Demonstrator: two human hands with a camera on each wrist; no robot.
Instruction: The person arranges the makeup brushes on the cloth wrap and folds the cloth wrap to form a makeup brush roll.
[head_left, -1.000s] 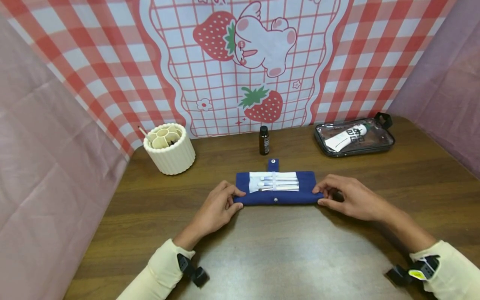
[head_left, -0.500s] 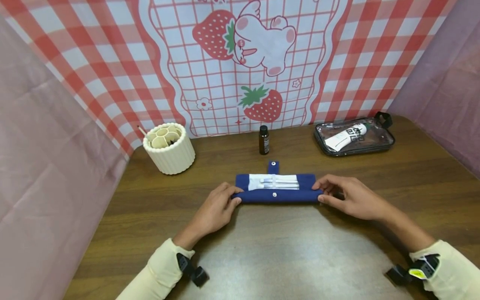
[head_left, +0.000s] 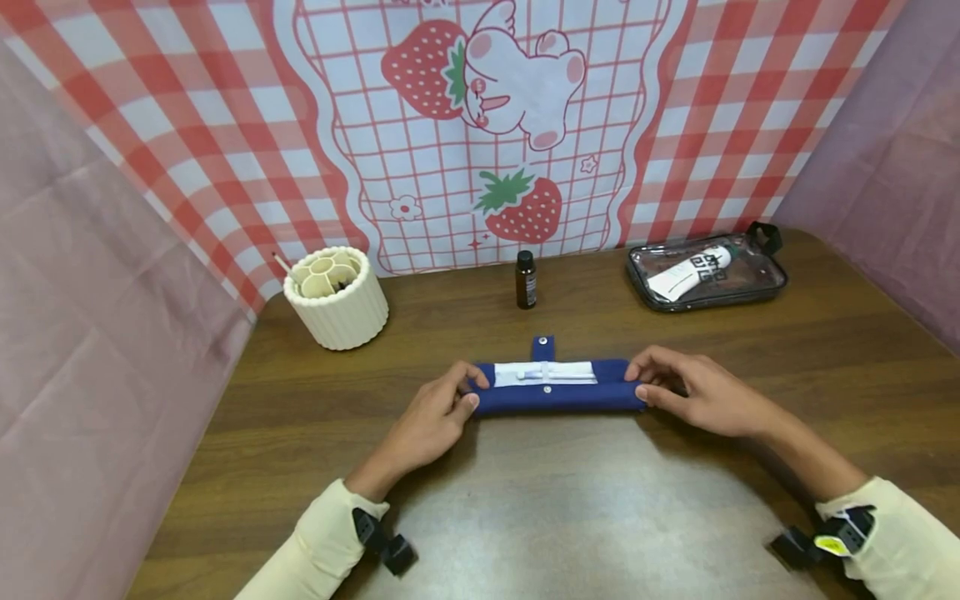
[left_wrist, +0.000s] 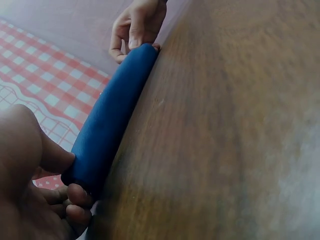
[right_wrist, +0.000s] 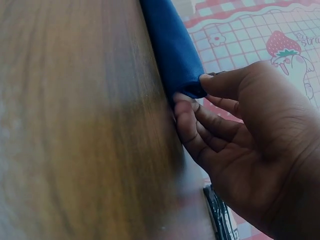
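Note:
A blue fabric brush roll (head_left: 558, 400) lies partly rolled on the table, its near side a thick tube. White lining and one light-coloured brush (head_left: 558, 376) show behind the tube, under a narrow band. At the far side a blue snap tab (head_left: 543, 348) sticks out flat. My left hand (head_left: 427, 412) grips the tube's left end between thumb and fingers. The right end is held the same way by my right hand (head_left: 701, 393). Both wrist views show the thumb on the blue roll (left_wrist: 112, 115) and fingertips at its end.
Behind the roll stands a small dark bottle (head_left: 527, 282). A cream ribbed holder (head_left: 337, 300) with a stick in it is at the back left. A clear black-edged pouch (head_left: 750, 279) holding a white tube (head_left: 690, 273) lies at the back right, before the checked cloth (head_left: 705, 167).
Both hands have rolled the near edge further away from me. Fewer brushes and less white lining show now. The far edge and snap tab sit slightly nearer.

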